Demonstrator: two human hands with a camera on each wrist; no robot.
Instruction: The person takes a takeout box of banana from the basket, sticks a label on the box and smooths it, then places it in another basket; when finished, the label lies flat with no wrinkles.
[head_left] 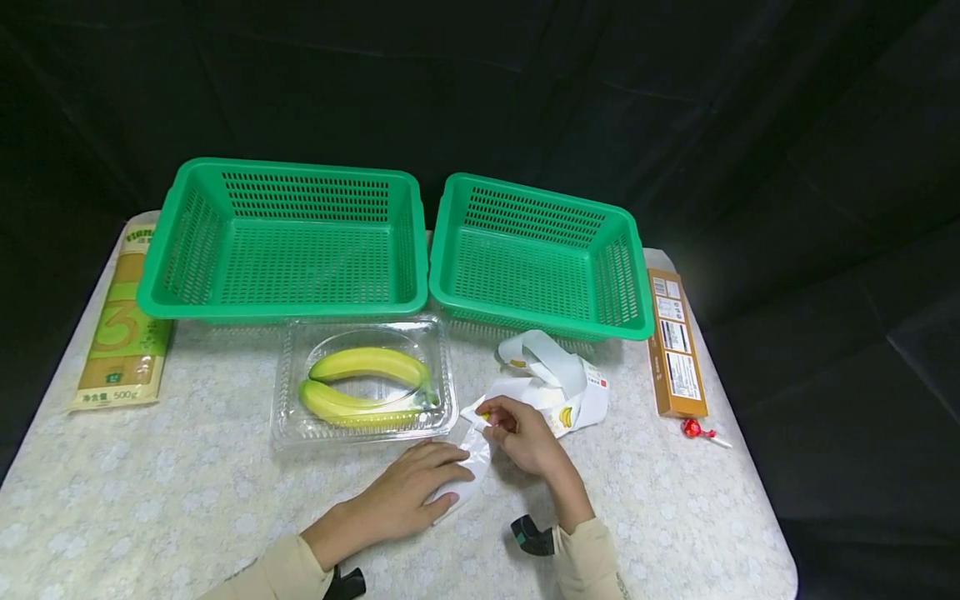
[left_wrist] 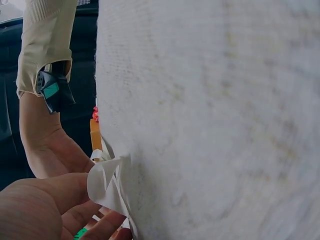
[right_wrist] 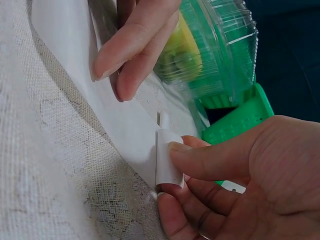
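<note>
Pale, flower-patterned tablecloth [head_left: 187,500] carried a white paper label strip [head_left: 471,467] worked by both hands.

Lying flat, the left hand [head_left: 408,498] pressed straight fingers on the strip's near end, apparently to pin it, while the right hand [head_left: 525,435] pinched its curled-up edge [right_wrist: 167,162] between thumb and fingers. Just beyond lay a clear plastic clamshell box [head_left: 365,379] with two yellow bananas [head_left: 363,385], then two green slotted plastic baskets [head_left: 288,242] farther back.

Pale patterned table [head_left: 187,500] with two green baskets [head_left: 288,242], banana tray [head_left: 363,379], noodle pack [head_left: 123,321], orange box [head_left: 675,342], white bag [head_left: 555,387].
</note>
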